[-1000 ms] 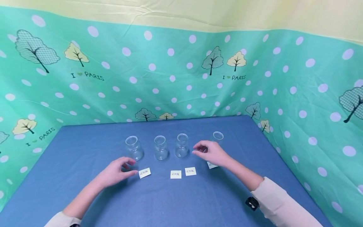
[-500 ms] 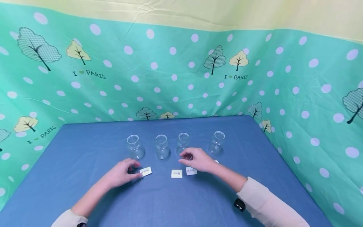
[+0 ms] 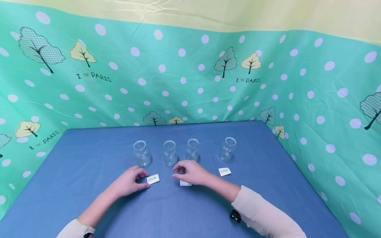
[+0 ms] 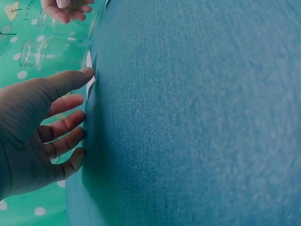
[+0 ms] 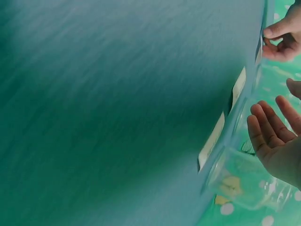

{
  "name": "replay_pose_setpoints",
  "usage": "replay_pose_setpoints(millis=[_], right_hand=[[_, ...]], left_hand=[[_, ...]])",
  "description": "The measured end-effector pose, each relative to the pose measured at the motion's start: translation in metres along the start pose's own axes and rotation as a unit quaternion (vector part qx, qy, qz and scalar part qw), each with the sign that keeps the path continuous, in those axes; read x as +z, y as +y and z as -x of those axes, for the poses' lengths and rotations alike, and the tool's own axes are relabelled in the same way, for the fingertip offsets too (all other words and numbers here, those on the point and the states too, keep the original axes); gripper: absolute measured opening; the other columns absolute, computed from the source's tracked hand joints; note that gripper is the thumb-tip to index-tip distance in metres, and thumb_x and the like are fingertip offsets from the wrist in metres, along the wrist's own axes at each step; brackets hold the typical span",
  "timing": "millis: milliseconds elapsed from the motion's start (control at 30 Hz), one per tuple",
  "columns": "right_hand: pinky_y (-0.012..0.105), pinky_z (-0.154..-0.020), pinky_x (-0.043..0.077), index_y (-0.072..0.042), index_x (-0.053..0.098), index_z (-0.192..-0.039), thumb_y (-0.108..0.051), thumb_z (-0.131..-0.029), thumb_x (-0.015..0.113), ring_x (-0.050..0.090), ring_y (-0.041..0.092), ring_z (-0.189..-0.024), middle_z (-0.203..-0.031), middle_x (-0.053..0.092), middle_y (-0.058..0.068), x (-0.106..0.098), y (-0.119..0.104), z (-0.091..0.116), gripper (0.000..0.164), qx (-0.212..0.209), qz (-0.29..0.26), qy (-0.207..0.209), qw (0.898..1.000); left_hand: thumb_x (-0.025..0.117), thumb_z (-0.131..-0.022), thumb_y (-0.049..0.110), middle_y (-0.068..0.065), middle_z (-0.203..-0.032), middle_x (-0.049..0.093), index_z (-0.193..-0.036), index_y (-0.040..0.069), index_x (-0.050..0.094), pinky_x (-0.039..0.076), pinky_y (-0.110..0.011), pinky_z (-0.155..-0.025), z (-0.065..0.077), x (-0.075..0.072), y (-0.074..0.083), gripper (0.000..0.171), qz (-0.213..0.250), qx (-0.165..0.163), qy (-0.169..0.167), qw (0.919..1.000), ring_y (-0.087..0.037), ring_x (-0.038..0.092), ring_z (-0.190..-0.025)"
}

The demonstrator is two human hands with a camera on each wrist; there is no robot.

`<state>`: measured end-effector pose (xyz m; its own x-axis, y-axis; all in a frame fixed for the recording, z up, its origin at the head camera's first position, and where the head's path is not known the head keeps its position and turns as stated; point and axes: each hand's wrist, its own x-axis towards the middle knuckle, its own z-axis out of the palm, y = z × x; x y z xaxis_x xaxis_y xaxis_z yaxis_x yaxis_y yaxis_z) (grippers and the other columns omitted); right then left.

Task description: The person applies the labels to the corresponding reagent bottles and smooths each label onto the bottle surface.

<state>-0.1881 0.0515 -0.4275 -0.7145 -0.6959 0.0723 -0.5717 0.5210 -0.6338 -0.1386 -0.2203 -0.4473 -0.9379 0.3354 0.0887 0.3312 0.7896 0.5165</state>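
My left hand [image 3: 129,181] is at the left side of a small white card with printed characters [image 3: 153,179]. Its thumb tip meets the card's near edge in the head view, and its loosely bent fingers stay spread. My right hand [image 3: 190,172] hovers over the middle cards with bent fingers, nothing visible between them. It partly covers a second white card [image 3: 186,183]. A third white card [image 3: 224,171] lies to the right. Behind the hands stand several clear glass jars, among them a left jar [image 3: 142,154] and a right jar [image 3: 227,150].
A blue cloth [image 3: 166,211] covers the table. A green polka-dot curtain [image 3: 119,76] with trees rises behind it and at both sides. Two jars, one [image 3: 170,153] left of the other [image 3: 192,150], stand close behind my right hand.
My right hand has moved left and toward me, from in front of the right jar to over the middle cards. My left hand has shifted slightly right, up to its card.
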Motion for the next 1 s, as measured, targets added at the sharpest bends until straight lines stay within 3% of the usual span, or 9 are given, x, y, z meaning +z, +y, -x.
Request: replay_pose_setpoints(millis=[200, 600, 1000], right_hand=[[0.017, -0.076, 0.048, -0.009, 0.068, -0.104, -0.026, -0.086, 0.067, 0.063, 0.011, -0.084, -0.093, 0.069, 0.002, 0.012, -0.01, -0.013, 0.025, -0.003, 0.021, -0.005, 1.0], [0.015, -0.075, 0.045, -0.019, 0.066, -0.107, -0.035, -0.084, 0.068, 0.056, 0.001, -0.082, -0.093, 0.063, -0.007, 0.035, -0.023, -0.034, 0.028, 0.008, 0.113, -0.03, 0.993], [0.018, -0.061, 0.039, -0.022, 0.066, -0.109, -0.041, -0.081, 0.069, 0.048, 0.004, -0.073, -0.086, 0.053, -0.007, 0.046, -0.029, -0.045, 0.034, 0.008, 0.192, -0.046, 0.98]], left_hand=[[0.08, -0.07, 0.03, 0.003, -0.083, 0.053, -0.091, 0.014, 0.067, 0.04, -0.026, -0.066, 0.0, 0.002, -0.001, 0.03, -0.008, -0.001, 0.005, 1.0, -0.011, 0.047, -0.077], [0.08, -0.071, 0.029, 0.004, -0.082, 0.053, -0.089, 0.014, 0.067, 0.039, -0.027, -0.067, -0.001, 0.005, -0.003, 0.027, -0.008, 0.001, 0.009, 0.9999, -0.011, 0.047, -0.077], [0.079, -0.072, 0.029, 0.005, -0.082, 0.052, -0.089, 0.016, 0.067, 0.039, -0.026, -0.067, 0.0, 0.005, -0.003, 0.024, -0.009, 0.003, 0.006, 0.9999, -0.011, 0.047, -0.078]])
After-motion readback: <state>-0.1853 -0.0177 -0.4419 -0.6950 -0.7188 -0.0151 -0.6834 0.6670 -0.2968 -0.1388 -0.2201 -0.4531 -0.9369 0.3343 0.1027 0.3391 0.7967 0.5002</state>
